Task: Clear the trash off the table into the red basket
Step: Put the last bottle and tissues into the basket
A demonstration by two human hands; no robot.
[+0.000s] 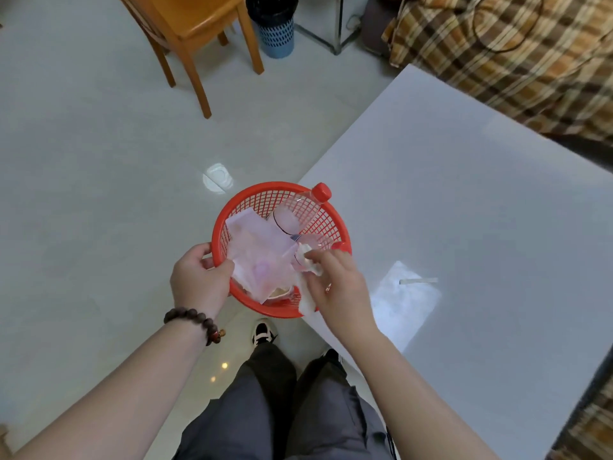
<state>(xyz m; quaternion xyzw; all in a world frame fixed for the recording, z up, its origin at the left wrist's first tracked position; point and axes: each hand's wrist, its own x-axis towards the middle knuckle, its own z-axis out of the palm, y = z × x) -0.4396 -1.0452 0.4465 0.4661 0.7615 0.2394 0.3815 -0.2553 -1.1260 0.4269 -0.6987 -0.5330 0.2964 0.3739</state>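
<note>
The red basket (pixel 255 194) hangs in the air beside the white table's (pixel 464 194) left corner, with my left hand (pixel 199 277) gripping its near-left rim. Inside lie a clear plastic bottle with a red cap (pixel 321 191), a clear plastic bag (pixel 262 254) and a paper cup (pixel 280 292) near the front. My right hand (pixel 335 283) is over the basket's right side, fingers pinched on crumpled white tissue (pixel 308 260) that trails over the rim. A clear plastic sheet (pixel 404 303) with a small white strip (pixel 418 280) lies on the table just right of that hand.
A wooden chair (pixel 192 31) and a blue bin with a black liner (pixel 273 24) stand on the tiled floor at the back. A plaid-covered sofa (pixel 517 51) borders the table's far side. My legs and shoes (pixel 263 332) are below the basket.
</note>
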